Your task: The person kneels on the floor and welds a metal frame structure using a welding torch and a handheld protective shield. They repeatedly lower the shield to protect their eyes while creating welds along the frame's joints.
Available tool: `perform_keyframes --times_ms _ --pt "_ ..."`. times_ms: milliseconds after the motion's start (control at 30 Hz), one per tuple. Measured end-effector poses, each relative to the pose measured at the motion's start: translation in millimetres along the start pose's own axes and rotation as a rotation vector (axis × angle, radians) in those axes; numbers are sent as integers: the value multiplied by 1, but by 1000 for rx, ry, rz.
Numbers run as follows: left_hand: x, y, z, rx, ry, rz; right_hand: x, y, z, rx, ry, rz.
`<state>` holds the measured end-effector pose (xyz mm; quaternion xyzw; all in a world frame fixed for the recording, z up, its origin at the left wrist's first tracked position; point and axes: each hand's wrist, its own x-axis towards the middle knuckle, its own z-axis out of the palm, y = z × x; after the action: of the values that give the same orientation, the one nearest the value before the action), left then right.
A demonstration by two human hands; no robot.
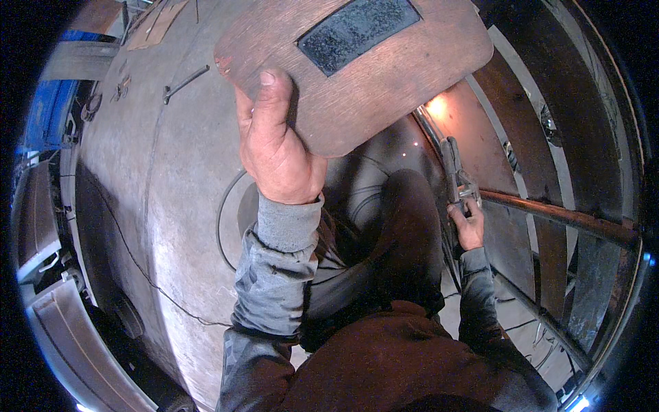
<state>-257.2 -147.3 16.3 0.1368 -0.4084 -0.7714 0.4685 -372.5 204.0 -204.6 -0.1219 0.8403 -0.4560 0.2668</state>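
Observation:
My left hand (278, 154) grips a flat wooden welding shield (405, 96) by its near left edge, thumb across its face. A dark rectangular glass pane (360, 34) is set into the shield. Lower and to the right, my right hand (469, 226) is closed around a welding electrode holder (451, 165), which points up and away. Past its far end, an orange-white glow lights a brownish steel panel (477, 127), and a few sparks show beside it. The shield's lower edge hangs close to the glow; the electrode's tip I cannot make out.
A rusty steel bar (563, 216) crosses the framework of panels on the right. On the grey floor (171, 178) lie a hammer-like tool (185, 85), a thin cable (130, 250) and a cardboard piece (158, 26). Metal beams (82, 350) stand along the left.

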Motion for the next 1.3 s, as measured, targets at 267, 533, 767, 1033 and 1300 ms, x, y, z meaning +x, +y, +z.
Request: perform_keyframes --times_ms 267,533,767,1033,1300 --pt "-4 3 5 15 -58 -95 0 -7 -1 -16 -4 -14" --pt "-16 4 9 224 -437 -303 11 79 -7 -380 -86 -77" --pt "-17 8 12 292 -491 -375 12 156 -13 -617 -83 -159" --pt "-16 8 10 270 -499 -363 17 176 -16 -591 -106 -134" --pt "-15 7 13 255 -524 -352 22 210 -27 -579 -94 -133"
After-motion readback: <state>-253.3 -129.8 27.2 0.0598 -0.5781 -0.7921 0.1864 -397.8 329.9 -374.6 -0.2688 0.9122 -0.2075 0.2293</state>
